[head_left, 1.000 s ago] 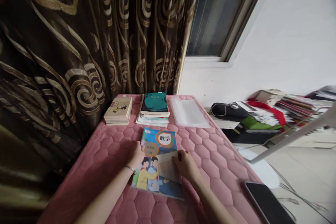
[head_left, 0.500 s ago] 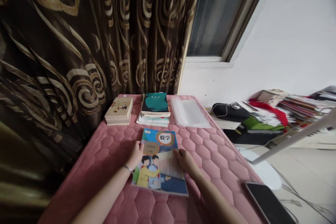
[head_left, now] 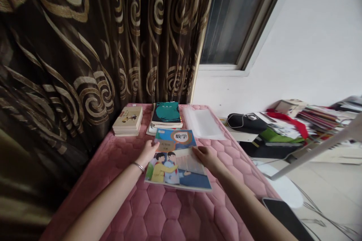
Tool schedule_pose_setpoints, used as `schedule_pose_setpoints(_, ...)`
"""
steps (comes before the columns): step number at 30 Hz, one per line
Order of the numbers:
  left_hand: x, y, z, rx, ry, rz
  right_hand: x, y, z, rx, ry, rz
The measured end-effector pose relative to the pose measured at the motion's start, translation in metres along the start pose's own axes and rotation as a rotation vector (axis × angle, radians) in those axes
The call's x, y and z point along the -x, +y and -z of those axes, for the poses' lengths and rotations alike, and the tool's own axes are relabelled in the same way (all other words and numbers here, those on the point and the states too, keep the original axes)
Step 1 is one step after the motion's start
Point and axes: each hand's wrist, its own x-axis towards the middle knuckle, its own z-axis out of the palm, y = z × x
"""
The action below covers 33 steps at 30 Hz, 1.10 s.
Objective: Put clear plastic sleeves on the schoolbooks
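A blue schoolbook (head_left: 177, 160) with two cartoon children on its cover is held just above the pink quilted table top (head_left: 169, 214), its far end near the stacked books. My left hand (head_left: 148, 152) grips its left edge, a thin bracelet on the wrist. My right hand (head_left: 206, 157) grips its right edge, fingers curled on the cover. Beyond it lies a stack topped by a dark green book (head_left: 166, 113).
A stack of beige books (head_left: 128, 121) sits at the far left, clear plastic sleeves (head_left: 203, 123) at the far right. A dark patterned curtain (head_left: 85, 45) hangs behind. A black phone (head_left: 285, 220) lies at the table's right edge. Cluttered books and papers (head_left: 294, 124) fill the right.
Both hands have lifted the blue schoolbook off the pink surface and carried it away from me, toward the stack with the green book.
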Motion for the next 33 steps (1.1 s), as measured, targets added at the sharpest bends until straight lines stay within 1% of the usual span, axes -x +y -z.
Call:
schedule_pose_setpoints(2, 0.008, 0.006, 0.000, 0.053, 0.011, -0.089, 0.006, -0.004, 0.004, 0.027, 0.047, 0.108)
schedule_pose_setpoints(4, 0.014, 0.010, 0.002, 0.100, -0.011, -0.203, 0.012, -0.005, 0.006, 0.065, 0.128, 0.258)
schedule_pose_setpoints(6, 0.020, 0.012, 0.003, 0.132, -0.042, -0.305, 0.018, -0.001, 0.006, 0.135, 0.200, 0.360)
schedule_pose_setpoints(8, 0.026, 0.010, 0.004, 0.130, -0.037, -0.361, 0.023, 0.006, 0.004, 0.212, 0.242, 0.381)
schedule_pose_setpoints(14, 0.048, 0.004, -0.001, 0.162, 0.031, -0.438, 0.027, 0.031, -0.002, 0.331, 0.326, 0.422)
schedule_pose_setpoints(18, 0.056, 0.002, -0.002, 0.064, 0.120, -0.464, 0.025, 0.046, -0.004, 0.364, 0.384, 0.479)
schedule_pose_setpoints(21, 0.056, 0.006, 0.000, -0.001, 0.148, -0.463, 0.024, 0.047, -0.004, 0.353, 0.419, 0.499)
schedule_pose_setpoints(24, 0.045, 0.016, -0.001, -0.045, 0.153, -0.455, 0.020, 0.035, -0.003, 0.309, 0.384, 0.409)
schedule_pose_setpoints(26, 0.030, 0.023, -0.005, -0.096, 0.168, -0.382, 0.014, 0.022, -0.003, 0.293, 0.322, 0.324)
schedule_pose_setpoints(29, 0.006, 0.024, -0.015, -0.201, 0.198, -0.197, 0.001, 0.011, -0.007, 0.316, 0.235, 0.243)
schedule_pose_setpoints(31, -0.004, 0.017, -0.023, -0.252, 0.207, -0.119, -0.007, 0.012, -0.013, 0.352, 0.183, 0.200)
schedule_pose_setpoints(33, -0.006, 0.004, -0.029, -0.302, 0.209, -0.068, -0.012, 0.021, -0.021, 0.403, 0.132, 0.148)
